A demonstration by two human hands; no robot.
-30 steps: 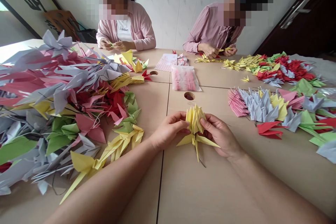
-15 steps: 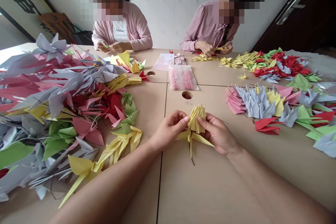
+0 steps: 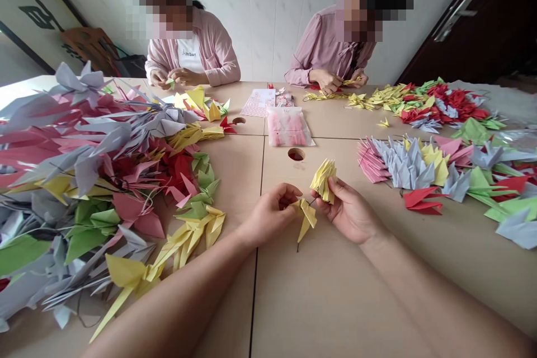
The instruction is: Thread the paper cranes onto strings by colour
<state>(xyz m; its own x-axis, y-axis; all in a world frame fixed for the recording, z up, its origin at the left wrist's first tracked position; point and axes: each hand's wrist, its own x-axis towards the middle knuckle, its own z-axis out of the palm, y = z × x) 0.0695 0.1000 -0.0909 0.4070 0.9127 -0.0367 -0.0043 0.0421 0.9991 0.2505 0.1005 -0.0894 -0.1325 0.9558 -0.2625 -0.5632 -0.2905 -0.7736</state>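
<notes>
My right hand (image 3: 350,210) is closed on a tight stack of yellow paper cranes (image 3: 324,180), held above the table. My left hand (image 3: 274,212) pinches a single yellow paper crane (image 3: 307,217) just below and left of that stack. A thin dark cord (image 3: 312,200) shows between the crane and the stack, and its end hangs beneath the crane. The left fingertips are partly hidden behind the crane.
On the left lies a large heap of coloured paper cranes (image 3: 88,145). More folded cranes (image 3: 415,165) lie at right. A plastic packet (image 3: 289,127) rests near a table hole (image 3: 296,154). Two people in pink sleeves (image 3: 220,50) handle paper pieces across the table (image 3: 319,296).
The lowest yellow crane has come apart from the stack, with cord showing in the gap. My right hand has moved the stack slightly right and up.
</notes>
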